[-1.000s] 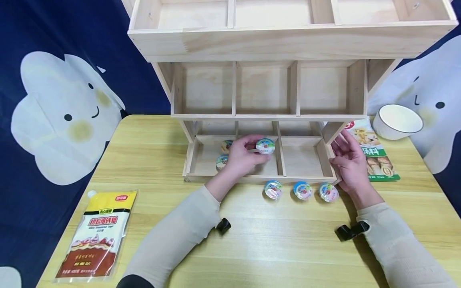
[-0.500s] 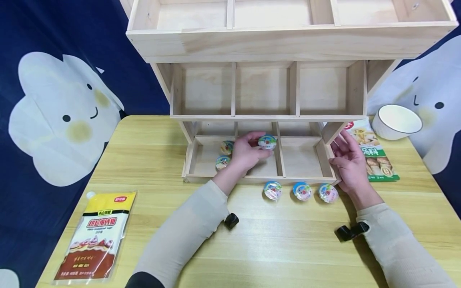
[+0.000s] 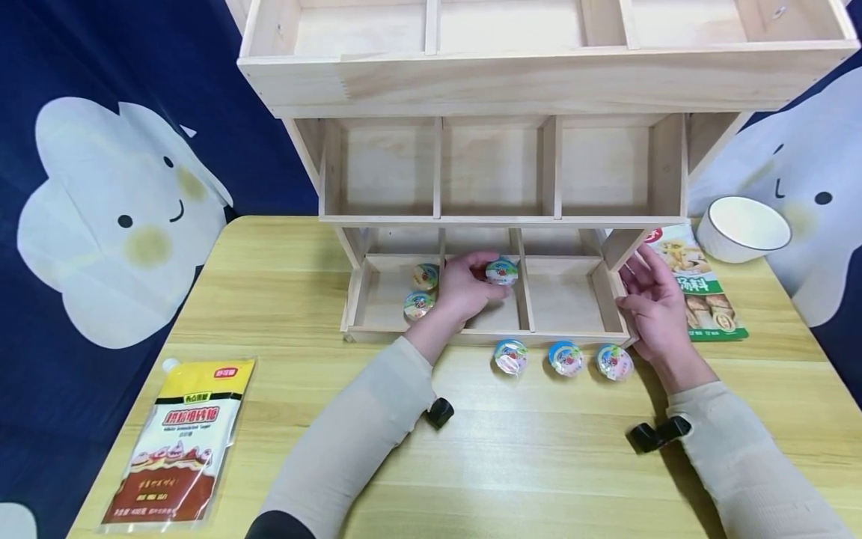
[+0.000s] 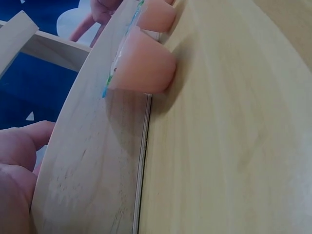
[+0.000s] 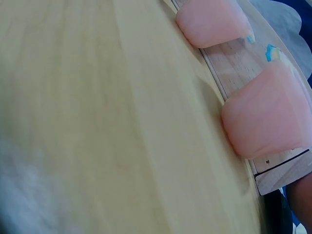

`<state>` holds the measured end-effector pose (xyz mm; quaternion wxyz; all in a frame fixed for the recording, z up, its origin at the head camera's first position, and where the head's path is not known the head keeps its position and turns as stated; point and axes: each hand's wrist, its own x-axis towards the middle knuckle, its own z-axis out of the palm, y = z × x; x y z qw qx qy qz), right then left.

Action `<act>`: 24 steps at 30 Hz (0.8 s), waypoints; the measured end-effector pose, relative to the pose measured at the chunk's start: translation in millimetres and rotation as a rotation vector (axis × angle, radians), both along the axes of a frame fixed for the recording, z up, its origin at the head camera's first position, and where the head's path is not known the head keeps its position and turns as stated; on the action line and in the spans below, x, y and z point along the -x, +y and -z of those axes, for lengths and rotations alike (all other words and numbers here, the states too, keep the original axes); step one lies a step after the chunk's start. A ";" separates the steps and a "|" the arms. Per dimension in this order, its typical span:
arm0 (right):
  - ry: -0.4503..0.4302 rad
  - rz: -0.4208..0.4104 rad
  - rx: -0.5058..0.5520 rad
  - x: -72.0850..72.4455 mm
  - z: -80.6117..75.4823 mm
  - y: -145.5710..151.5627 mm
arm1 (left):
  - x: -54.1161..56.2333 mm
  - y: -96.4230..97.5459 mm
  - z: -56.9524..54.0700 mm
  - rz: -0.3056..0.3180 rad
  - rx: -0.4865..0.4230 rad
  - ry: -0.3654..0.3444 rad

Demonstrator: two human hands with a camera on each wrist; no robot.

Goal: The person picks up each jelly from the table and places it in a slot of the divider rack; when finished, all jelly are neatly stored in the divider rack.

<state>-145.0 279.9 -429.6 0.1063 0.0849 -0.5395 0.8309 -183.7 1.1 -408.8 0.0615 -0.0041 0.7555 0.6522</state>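
Note:
My left hand (image 3: 465, 288) pinches a small jelly cup (image 3: 501, 272) with a printed foil lid between thumb and fingers. It holds the cup over the middle compartment of the low wooden drawer (image 3: 404, 335), near the right-hand divider. Two more jelly cups, one yellowish (image 3: 425, 277) and one bluish (image 3: 418, 305), lie in the left compartment beside my wrist. At the drawer's right end, my right hand (image 3: 653, 307) rests against the side wall with loosely bent fingers. Along the drawer front stand three pinkish jelly cups (image 3: 510, 356), whose tapered bodies (image 5: 265, 114) show in the right wrist view.
Upper wooden trays (image 3: 377, 168) with dividers overhang the drawer. A sugar pouch (image 3: 178, 442) lies on the table at left. On the right are a green-and-white food packet (image 3: 703, 292) and a white bowl (image 3: 741, 236).
My left hand has shifted slightly right with the jelly cup, uncovering more of the two cups in the left compartment. My right hand stays in place.

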 end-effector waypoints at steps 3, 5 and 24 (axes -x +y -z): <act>-0.002 -0.002 0.003 -0.1 0.3 -0.5 | 1.0 0.7 1.5 0.010 0.019 -0.014; -0.002 -0.005 0.002 -0.3 0.2 -0.5 | 1.3 1.2 2.4 0.014 0.024 -0.019; 0.014 -0.004 0.011 -0.3 0.4 -1.3 | 2.8 3.4 3.6 0.075 0.215 0.029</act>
